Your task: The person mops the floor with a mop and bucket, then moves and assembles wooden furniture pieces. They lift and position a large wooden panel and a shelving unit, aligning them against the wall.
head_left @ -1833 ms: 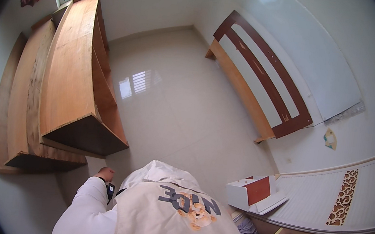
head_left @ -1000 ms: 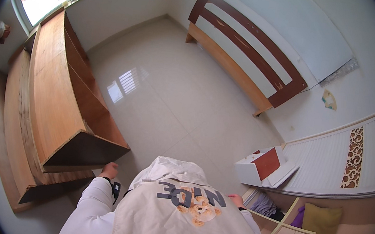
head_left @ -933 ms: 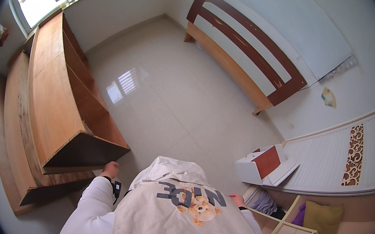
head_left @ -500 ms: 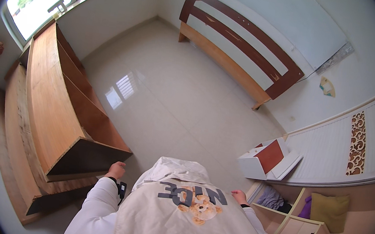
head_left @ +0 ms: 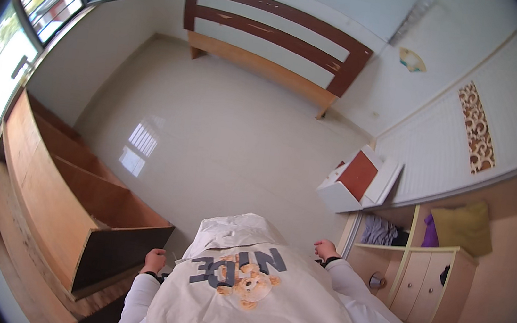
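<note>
My left hand point(head_left: 154, 260) hangs beside my left hip with its fingers curled in, and I see nothing in it. It is nearest the dark end panel point(head_left: 119, 253) of a wooden cabinet point(head_left: 63, 202) lying on its back, apart from it. On the other side, my right hand point(head_left: 325, 250) is held out from my body, its fingers loosely curled and nothing visible in them. Close to that hand stands a built-in wardrobe point(head_left: 410, 264) with shelves and small doors. A beige apron point(head_left: 220, 312) with a bear print covers my front.
Against the far wall leans a brown and white headboard point(head_left: 268, 30). A white and red-brown drawer unit point(head_left: 346, 185) stands on the tiled floor point(head_left: 230, 132) by the sliding door point(head_left: 441, 145). An open window point(head_left: 52, 0) is at the left. An olive cushion point(head_left: 462, 228) lies in the wardrobe.
My view has turned right, so the headboard and cabinet appear farther left. My right hand has come up and shows more fully; the left hand stays low by my side.
</note>
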